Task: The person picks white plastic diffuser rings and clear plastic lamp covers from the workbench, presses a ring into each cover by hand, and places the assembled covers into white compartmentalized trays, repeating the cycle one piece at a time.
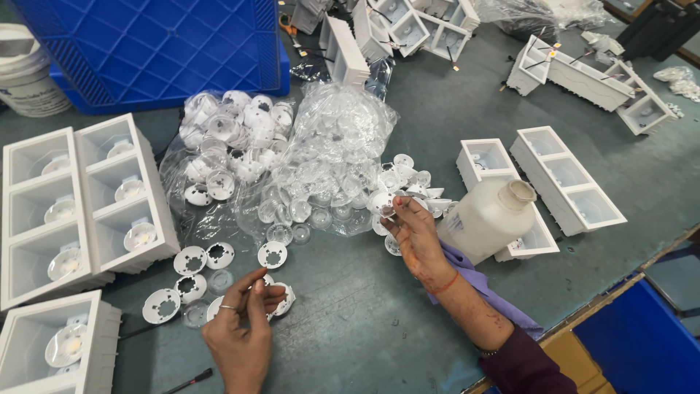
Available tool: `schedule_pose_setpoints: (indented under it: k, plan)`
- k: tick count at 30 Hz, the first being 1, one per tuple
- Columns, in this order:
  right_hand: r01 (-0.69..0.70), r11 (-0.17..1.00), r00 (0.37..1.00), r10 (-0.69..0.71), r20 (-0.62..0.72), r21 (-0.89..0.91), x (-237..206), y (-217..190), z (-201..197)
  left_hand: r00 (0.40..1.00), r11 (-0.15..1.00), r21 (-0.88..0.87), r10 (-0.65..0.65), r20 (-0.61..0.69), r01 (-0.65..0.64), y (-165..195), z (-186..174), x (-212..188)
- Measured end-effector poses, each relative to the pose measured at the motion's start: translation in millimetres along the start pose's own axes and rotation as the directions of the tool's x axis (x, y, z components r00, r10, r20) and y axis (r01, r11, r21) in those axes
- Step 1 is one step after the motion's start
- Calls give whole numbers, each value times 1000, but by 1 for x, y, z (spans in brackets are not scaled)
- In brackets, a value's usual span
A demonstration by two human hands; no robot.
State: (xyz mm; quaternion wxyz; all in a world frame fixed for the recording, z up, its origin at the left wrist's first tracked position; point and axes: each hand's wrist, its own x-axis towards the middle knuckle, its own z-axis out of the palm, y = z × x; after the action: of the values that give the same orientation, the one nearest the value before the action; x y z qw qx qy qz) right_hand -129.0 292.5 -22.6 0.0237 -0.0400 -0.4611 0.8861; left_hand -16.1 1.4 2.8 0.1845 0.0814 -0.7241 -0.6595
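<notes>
Workbench (408,343) seen from above, grey-green and crowded with lamp parts. Our left hand (240,328) rests near the front edge, fingers bent loosely over a white ring holder (281,300) that lies on the bench; whether they grip it we cannot tell. Our right hand (412,233) reaches further in, thumb and forefinger pinched on a small clear lens (386,211) at the edge of the lens pile spilling from a clear plastic bag (332,138). More white rings (191,260) lie just left of our left hand. White square housings (80,204) stand at the left, and a white plastic bottle (488,215) lies just right of our right hand.
</notes>
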Motion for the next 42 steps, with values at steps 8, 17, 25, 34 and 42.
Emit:
schedule_pose_setpoints:
  k: [8, 17, 25, 34, 42]
  plan:
    - [502, 451, 766, -628, 137, -738, 6, -21, 0, 998, 999, -38, 20, 65, -18, -3, -4, 6]
    - [431, -30, 687, -637, 350, -902, 9, -21, 3, 951, 805, -561, -14, 309, 194, -14, -8, 16]
    - [536, -291, 594, -537, 599, -792, -6, -17, 24, 915, 690, -659, -11, 404, 299, -6, -11, 17]
    - [610, -334, 569, -446, 691, -719, -14, -10, 33, 902, 687, -634, -72, 426, 355, -3, -12, 18]
    - [625, -354, 564, -411, 716, -696, -14, -8, 31, 897, 673, -645, -61, 439, 362, -3, -10, 16]
